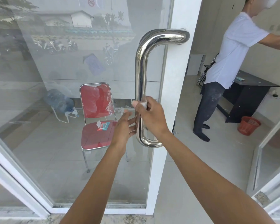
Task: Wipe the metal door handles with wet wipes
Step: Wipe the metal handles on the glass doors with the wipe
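A polished metal door handle [141,70], a tall D-shaped bar, is fixed to the white frame of a glass door [168,94]. My right hand [149,115] is closed around the bar's lower half with a white wet wipe [144,103] pressed against the metal. My left hand [125,126] is flat and open against the glass just left of the bar, fingers spread, touching the handle's lower part. A red and blue pack of wet wipes [103,126] lies on a chair seat behind the glass.
Behind the glass stand a red chair [95,120] and a water bottle on a stand [58,101]. Through the open doorway a person in a white shirt [229,62] stands by a black desk [252,94]; a red basket [248,125] sits on the floor.
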`<state>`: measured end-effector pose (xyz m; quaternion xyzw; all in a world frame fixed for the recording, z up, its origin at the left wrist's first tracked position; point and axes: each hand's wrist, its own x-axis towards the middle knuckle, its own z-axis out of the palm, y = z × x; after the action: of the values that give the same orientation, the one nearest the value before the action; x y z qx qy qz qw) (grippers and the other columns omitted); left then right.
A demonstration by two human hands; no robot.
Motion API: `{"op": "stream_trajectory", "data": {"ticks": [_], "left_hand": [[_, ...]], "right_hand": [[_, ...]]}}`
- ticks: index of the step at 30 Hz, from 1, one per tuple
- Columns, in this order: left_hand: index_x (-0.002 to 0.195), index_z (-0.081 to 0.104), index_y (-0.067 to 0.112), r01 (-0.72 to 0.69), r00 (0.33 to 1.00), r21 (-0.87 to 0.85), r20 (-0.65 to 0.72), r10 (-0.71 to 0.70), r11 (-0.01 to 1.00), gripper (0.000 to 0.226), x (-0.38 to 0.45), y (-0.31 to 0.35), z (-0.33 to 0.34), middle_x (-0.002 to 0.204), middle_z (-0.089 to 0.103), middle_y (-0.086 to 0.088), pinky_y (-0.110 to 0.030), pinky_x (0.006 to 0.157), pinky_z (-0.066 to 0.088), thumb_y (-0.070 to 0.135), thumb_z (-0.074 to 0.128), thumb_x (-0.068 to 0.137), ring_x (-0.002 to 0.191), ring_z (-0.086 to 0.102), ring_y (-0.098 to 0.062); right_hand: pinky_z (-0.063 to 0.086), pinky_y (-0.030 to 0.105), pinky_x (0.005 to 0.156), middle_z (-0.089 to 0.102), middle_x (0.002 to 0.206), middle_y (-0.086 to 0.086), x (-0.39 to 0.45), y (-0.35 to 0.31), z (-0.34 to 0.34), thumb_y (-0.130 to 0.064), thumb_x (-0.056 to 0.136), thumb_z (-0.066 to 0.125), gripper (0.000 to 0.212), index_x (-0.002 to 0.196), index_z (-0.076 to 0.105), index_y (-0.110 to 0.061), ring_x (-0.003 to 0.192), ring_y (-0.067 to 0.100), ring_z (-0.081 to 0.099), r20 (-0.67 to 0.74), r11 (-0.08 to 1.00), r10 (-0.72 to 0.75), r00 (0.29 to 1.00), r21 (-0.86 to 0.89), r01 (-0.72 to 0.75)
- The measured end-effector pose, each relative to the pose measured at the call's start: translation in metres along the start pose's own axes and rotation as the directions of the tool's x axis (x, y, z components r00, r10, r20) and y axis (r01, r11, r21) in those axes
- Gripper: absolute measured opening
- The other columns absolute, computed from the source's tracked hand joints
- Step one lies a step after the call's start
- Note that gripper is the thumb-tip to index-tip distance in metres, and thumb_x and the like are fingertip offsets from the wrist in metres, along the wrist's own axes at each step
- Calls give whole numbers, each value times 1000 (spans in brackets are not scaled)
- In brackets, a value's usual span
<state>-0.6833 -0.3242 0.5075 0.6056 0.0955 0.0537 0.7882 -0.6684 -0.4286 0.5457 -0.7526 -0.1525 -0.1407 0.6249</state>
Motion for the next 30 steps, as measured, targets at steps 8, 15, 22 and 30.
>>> {"op": "stream_trajectory", "data": {"ticks": [8,15,22,30], "left_hand": [[128,59,18,1,1000,10,15,-1,1000,44,1,-1,2,108,74,-7,-35,87,55,44,34,103,90,72,-20],[113,69,29,22,999,45,30,-23,999,38,-3,-1,6,89,77,1,-37,93,53,45,36,102,89,72,-17],[116,57,38,-79,997,-10,0,79,997,33,-1,15,10,118,70,-4,-40,94,53,55,34,100,97,71,-24],[65,75,39,-94,996,-37,-10,94,995,61,1,20,16,72,75,9,-34,82,50,52,28,102,75,71,-14]], "right_hand": [[47,21,77,67,87,-3,-16,31,6,-37,106,36,34,106,62,-15,81,3,61,36,998,0,999,-60,2],[51,33,98,75,105,-2,-24,38,16,-59,102,22,58,123,66,-27,103,10,68,118,940,241,963,220,-262],[54,28,66,73,100,15,20,-12,-1,-57,103,14,71,119,66,-12,92,28,70,194,818,292,937,456,-349],[48,17,52,65,74,7,-1,2,13,-40,107,20,60,91,63,-3,58,10,61,121,900,260,958,329,-286]]}}
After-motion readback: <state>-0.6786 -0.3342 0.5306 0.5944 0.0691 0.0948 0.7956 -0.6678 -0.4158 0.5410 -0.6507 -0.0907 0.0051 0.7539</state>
